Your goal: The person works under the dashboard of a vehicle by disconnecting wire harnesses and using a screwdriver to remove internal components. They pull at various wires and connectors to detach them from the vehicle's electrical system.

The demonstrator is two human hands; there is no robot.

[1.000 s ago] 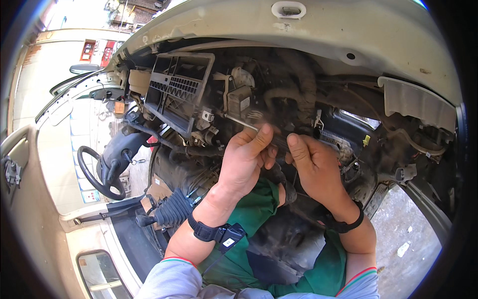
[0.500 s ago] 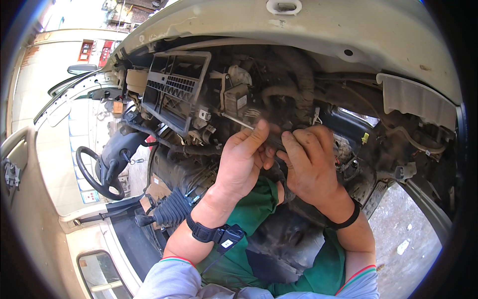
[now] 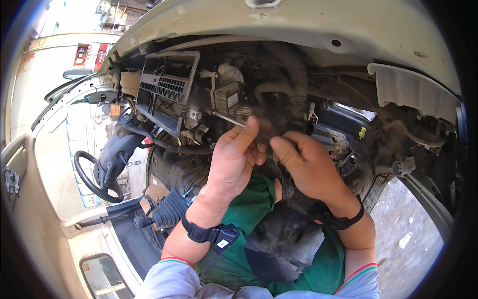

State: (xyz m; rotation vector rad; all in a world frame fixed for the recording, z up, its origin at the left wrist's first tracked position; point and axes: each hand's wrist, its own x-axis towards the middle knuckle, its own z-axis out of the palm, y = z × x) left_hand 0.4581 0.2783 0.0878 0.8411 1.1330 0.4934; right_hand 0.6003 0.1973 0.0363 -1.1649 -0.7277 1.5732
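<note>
While the left hand (image 3: 231,158), at the frame's centre, pinches a slim metal rod (image 3: 228,119) slanting toward the upper left below a boxy unit (image 3: 227,98), the right hand (image 3: 306,162) curls just right of centre; whether it grips anything cannot be told.

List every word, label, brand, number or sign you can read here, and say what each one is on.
None can be read with certainty.
White label on the black device at the left wrist: too small.
Pale label on the boxy unit under the dash: too small and blurred.
Red panel in the background, upper left: too small to tell any lettering.
</note>
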